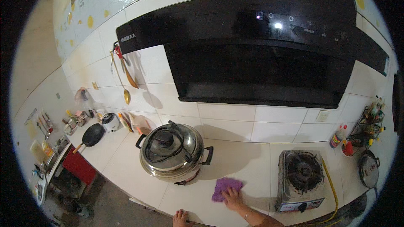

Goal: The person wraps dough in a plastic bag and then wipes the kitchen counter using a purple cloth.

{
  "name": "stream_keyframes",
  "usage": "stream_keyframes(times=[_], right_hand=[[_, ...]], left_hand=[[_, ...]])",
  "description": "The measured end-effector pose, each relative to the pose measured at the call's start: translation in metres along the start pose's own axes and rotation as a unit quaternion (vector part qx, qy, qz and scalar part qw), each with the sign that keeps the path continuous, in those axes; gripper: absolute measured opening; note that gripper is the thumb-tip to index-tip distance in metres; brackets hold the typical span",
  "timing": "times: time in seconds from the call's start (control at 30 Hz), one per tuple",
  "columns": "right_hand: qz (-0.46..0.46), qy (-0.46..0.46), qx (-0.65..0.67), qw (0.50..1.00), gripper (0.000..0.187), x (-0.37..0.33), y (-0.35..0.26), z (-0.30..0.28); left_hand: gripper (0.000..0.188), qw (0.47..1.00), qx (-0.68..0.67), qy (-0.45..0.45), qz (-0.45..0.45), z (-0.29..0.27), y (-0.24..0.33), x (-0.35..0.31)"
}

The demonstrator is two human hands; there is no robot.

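A crumpled purple cloth [227,187] lies on the white tiled counter [185,197]. My right hand [232,199] presses down on it, with the fingertips over its near part. At the counter's front edge, left of the cloth, my left hand [181,218] rests with nothing in it, its fingers apart; the rest of it is cut off by the lower rim. Beyond the hands stands a large steel electric pot [168,149] with black side handles and a coiled black cord on its lid. To the right of the cloth is a single-burner gas stove [301,180].
A black range hood [265,73] juts out above the counter. A yellow hose [330,185] runs beside the stove. Far right are a bottle [338,137] and a dark round pan [369,169]. On the left sit a frying pan [92,135] and a rice cooker [111,122].
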State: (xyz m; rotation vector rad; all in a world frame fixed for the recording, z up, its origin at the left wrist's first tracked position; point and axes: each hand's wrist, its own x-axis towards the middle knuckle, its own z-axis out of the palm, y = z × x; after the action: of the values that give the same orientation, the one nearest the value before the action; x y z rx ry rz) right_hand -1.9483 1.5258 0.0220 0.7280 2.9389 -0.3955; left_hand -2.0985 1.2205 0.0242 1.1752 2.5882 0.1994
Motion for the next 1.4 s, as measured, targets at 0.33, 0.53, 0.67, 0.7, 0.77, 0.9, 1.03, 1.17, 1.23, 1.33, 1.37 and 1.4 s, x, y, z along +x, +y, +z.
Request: stream_keyframes(times=[0.33, 0.53, 0.67, 0.7, 0.77, 0.9, 1.03, 1.17, 1.23, 1.33, 1.37, 1.4], right_hand=[[0.212, 0.118, 0.146, 0.959, 0.06, 0.019, 0.1, -0.034], [0.153, 0.061, 0.063, 0.984, 0.056, 0.074, 0.039, -0.024], [0.012, 0.046, 0.054, 0.997, 0.056, 0.024, 0.0, 0.01], [-0.013, 0.05, 0.052, 0.997, 0.057, 0.005, -0.007, 0.017], [-0.036, 0.051, 0.056, 0.997, 0.054, -0.033, -0.011, 0.031], [-0.051, -0.012, 0.051, 0.997, 0.058, -0.052, -0.019, -0.003], [-0.017, 0.123, 0.052, 0.991, 0.055, 0.041, -0.009, -0.011], [0.017, 0.045, 0.021, 0.999, 0.053, 0.127, 0.004, -0.016], [0.063, 0.054, 0.01, 0.997, 0.053, 0.159, 0.061, 0.01], [0.162, 0.121, 0.009, 0.979, 0.055, 0.158, 0.137, -0.013], [0.2, 0.085, 0.032, 0.976, 0.06, 0.141, 0.117, -0.054], [0.234, 0.061, 0.052, 0.969, 0.063, 0.131, 0.141, -0.06]], left_hand=[[0.081, 0.995, 0.006, 0.061, 0.073, 0.005, -0.006, 0.003], [0.081, 0.986, -0.032, 0.121, 0.112, 0.013, -0.019, 0.002], [0.08, 0.991, -0.006, 0.101, 0.091, 0.026, -0.023, -0.001], [0.08, 0.991, -0.009, 0.093, 0.09, 0.025, -0.023, -0.003], [0.081, 0.992, -0.013, 0.084, 0.094, 0.022, -0.024, -0.006], [0.087, 0.993, -0.018, 0.076, 0.086, 0.032, -0.035, -0.003], [0.089, 0.991, -0.036, 0.087, 0.094, 0.033, -0.028, 0.003], [0.087, 0.992, -0.012, 0.082, 0.098, 0.017, -0.03, -0.005], [0.086, 0.986, 0.001, 0.095, 0.138, 0.022, -0.024, 0.004], [0.085, 0.991, 0.027, 0.064, 0.116, 0.014, -0.014, 0.007], [0.085, 0.991, 0.042, 0.079, 0.097, 0.011, -0.027, -0.004], [0.085, 0.989, 0.043, 0.093, 0.105, 0.015, -0.025, -0.003]])
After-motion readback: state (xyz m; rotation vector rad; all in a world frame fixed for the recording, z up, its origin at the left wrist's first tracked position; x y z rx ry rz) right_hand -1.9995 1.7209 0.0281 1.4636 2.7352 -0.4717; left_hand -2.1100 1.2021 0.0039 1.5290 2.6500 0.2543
